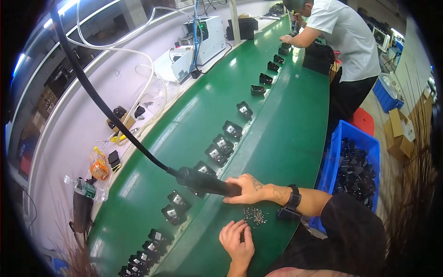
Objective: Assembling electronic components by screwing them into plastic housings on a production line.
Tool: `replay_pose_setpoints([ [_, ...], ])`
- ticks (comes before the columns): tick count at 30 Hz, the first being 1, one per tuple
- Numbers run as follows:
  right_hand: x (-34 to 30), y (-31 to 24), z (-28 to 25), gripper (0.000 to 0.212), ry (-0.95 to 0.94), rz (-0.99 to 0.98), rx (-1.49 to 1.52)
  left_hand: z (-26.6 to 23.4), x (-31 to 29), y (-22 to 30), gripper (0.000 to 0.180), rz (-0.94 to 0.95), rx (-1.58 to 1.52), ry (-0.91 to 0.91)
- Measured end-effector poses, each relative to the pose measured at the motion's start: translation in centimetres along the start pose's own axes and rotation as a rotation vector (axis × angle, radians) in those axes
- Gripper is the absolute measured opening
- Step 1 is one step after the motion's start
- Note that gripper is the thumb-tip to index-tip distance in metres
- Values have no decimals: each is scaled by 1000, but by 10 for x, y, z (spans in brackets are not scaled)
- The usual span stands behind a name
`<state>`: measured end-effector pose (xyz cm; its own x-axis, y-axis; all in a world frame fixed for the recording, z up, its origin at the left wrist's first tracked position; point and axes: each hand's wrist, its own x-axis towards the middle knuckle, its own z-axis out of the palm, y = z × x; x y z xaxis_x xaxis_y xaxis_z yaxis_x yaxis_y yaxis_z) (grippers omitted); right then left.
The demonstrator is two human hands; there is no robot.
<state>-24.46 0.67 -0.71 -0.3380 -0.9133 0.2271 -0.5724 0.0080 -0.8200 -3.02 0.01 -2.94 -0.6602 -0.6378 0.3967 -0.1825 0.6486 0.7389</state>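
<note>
My right hand [251, 189] is wrapped round the lower end of a black electric screwdriver [205, 181]. A thick black cable [106, 106] runs up from the tool; its tip is hidden by my hand. Close to me, my left hand [237, 242] rests on the green work surface with fingers curled toward the thumb, and a few small screws seem to be between them. Just beyond it lies a loose pile of small metal screws [255, 216]. Black plastic housings [176, 199] with light metal plates stand in a row left of the screwdriver, which covers part of one.
The housings continue as a line along the green belt [184, 124]. Right of the bench stands a blue crate [376, 161] of black parts. A co-worker in a white shirt [353, 39] works at the far end. A bottle [85, 188] and white machine [210, 39] are at left.
</note>
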Motion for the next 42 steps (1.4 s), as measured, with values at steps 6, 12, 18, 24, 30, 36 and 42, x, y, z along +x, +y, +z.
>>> replay_pose_setpoints([
  [6, -6, -1, -4, 42, 39, 1, 6, 0, -1, 6, 12, -9, -63, -16],
  [12, -3, 0, 0, 42, 40, 132, 74, -3, -7, 4, 7, -145, -161, 17],
  [18, -5, 2, -1, 37, 185, 126, 170, -8, 6, 14, 7, -76, -111, 10],
  [24, -2, -6, 7, 40, 153, 151, 232, -9, 2, 7, 11, -88, -154, 125],
  [30, -9, -6, 8, 42, 170, 117, 189, -9, 0, 12, 5, 32, -42, 158],
  [36, -7, -3, 10, 45, 188, 60, 299, -6, -3, 5, 6, 62, -100, 164],
  [42, 14, -20, 1, 68, 265, -143, 368, -10, -3, 6, 9, 82, -75, 203],
])
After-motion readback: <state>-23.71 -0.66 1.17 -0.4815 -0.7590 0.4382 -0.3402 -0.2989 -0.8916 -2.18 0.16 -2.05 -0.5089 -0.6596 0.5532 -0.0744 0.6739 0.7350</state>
